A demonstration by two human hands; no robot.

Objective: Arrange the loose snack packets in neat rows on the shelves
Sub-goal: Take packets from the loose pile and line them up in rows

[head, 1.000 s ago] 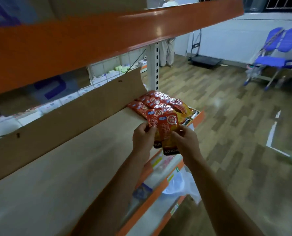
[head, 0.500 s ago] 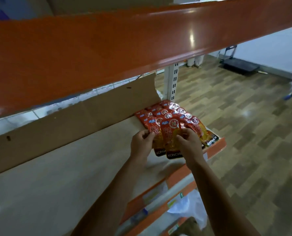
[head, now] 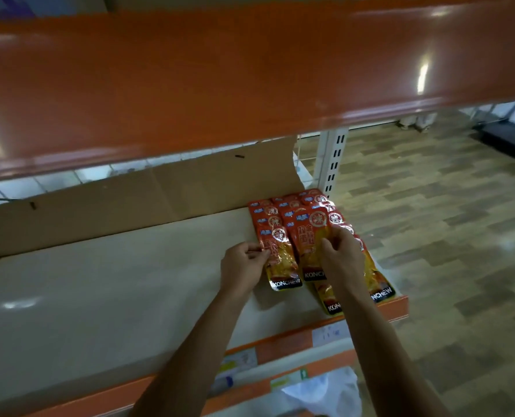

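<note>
Red snack packets (head: 292,207) lie in overlapping rows at right end of pale shelf (head: 114,296), against cardboard backing (head: 129,206). Our left hand (head: 241,266) pinches edge of front left packet (head: 281,261); our right hand (head: 342,261) grips middle packet (head: 305,236). Orange beam (head: 220,70) overhead.

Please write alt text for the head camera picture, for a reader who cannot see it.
A person's left hand and right hand arrange red snack packets in overlapping rows at the right end of a shelf, each hand pinching one packet. A cardboard sheet stands behind.
</note>
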